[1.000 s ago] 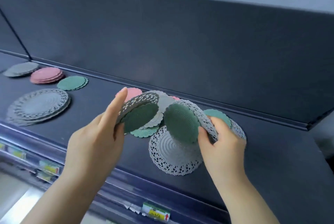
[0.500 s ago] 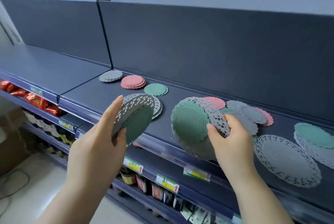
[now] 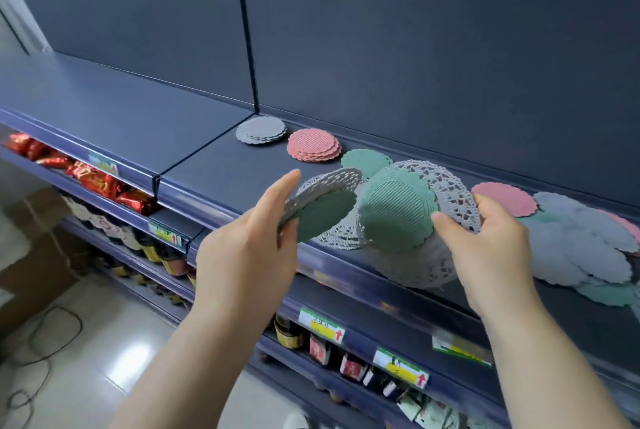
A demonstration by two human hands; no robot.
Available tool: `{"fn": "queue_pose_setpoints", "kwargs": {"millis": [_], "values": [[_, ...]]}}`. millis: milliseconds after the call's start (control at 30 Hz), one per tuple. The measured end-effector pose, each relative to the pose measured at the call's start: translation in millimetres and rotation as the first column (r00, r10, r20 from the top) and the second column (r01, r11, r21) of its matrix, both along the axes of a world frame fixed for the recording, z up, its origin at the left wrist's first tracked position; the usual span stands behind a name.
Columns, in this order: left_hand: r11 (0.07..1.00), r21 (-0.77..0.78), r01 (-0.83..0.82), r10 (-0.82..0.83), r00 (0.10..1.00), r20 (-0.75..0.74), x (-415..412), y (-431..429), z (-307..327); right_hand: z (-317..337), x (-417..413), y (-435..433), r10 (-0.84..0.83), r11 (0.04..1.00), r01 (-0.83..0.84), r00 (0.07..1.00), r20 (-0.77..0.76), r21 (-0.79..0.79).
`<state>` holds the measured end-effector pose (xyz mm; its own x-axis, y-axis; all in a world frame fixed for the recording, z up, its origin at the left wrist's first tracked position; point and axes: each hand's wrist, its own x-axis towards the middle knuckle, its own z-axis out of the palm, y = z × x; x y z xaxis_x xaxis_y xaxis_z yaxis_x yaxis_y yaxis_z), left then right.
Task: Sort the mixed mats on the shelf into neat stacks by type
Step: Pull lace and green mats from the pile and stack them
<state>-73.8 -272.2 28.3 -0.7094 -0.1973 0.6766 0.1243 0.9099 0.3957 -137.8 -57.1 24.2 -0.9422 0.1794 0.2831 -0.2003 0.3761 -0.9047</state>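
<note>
Less gap: left-hand mats (image 3: 323,212), right-hand mats (image 3: 398,210).

Left hand (image 3: 249,248) and right hand (image 3: 485,248): both bare. Forearms bare too, right down to the near frame edge. Fingers slim. Right thumbnail looks short and plain.

dark blue shelf (image 3: 221,165), ribbed green mat (image 3: 394,209), grey lace doily (image 3: 450,193), pink mat stack (image 3: 313,145)
</note>
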Motion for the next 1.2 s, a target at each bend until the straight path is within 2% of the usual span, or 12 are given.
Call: {"fn": "queue_pose_setpoints", "kwargs": {"millis": [167,267,333,433,500,633,833,933,1033,1133,1200], "values": [[0.999,0.037,-0.009,0.007,0.998,0.069,-53.4,-34.8,1.7,11.1,-63.3,-20.7,-0.095,0.995,0.096,0.994,-0.052,0.013],[0.998,0.059,-0.013,0.008,0.996,0.084,-92.6,-54.3,4.5,13.9,-105.2,-36.0,-0.189,0.945,0.237,0.959,-0.211,0.228],[0.998,0.064,-0.016,0.012,0.998,0.063,-116.0,-64.5,5.8,7.6,-133.3,-49.4,-0.158,0.883,0.273,0.938,-0.307,0.381],[0.998,0.059,-0.018,0.016,0.999,0.041,-144.3,-77.4,5.1,-12.5,-168.2,-69.1,-0.017,0.785,0.165,0.969,-0.246,0.597],[0.997,0.078,-0.007,0.004,0.999,0.043,-159.7,-84.4,2.9,-21.5,-181.9,-81.5,0.037,0.764,0.056,0.991,-0.131,0.643],[0.994,0.103,0.031,-0.036,0.998,0.046,-186.8,-94.6,-0.9,-28.7,-196.8,-102.6,0.054,0.783,-0.082,0.997,0.063,0.617],[0.989,0.118,0.087,-0.092,0.995,0.033,-221.3,-120.4,-2.6,-30.1,-206.7,-114.2,-0.067,0.858,-0.065,0.969,0.237,0.509],[0.979,0.119,0.163,-0.165,0.986,0.002,-237.4,-133.9,-1.6,-21.9,-203.4,-117.8,-0.167,0.874,0.061,0.969,0.180,0.482],[0.960,0.045,0.277,-0.275,0.960,-0.055,-258.2,-135.7,5.1,-11.6,-192.4,-119.2,-0.317,0.839,0.265,0.948,0.031,0.475],[0.895,-0.138,0.424,-0.434,0.900,-0.047,-282.9,-118.1,8.9,-1.8,-176.2,-118.0,-0.450,0.776,0.440,0.888,-0.092,0.451],[0.789,-0.292,0.540,-0.552,0.832,0.048,-298.0,-99.5,-0.4,0.8,-162.1,-117.7,-0.540,0.723,0.534,0.832,-0.123,0.437]]}}
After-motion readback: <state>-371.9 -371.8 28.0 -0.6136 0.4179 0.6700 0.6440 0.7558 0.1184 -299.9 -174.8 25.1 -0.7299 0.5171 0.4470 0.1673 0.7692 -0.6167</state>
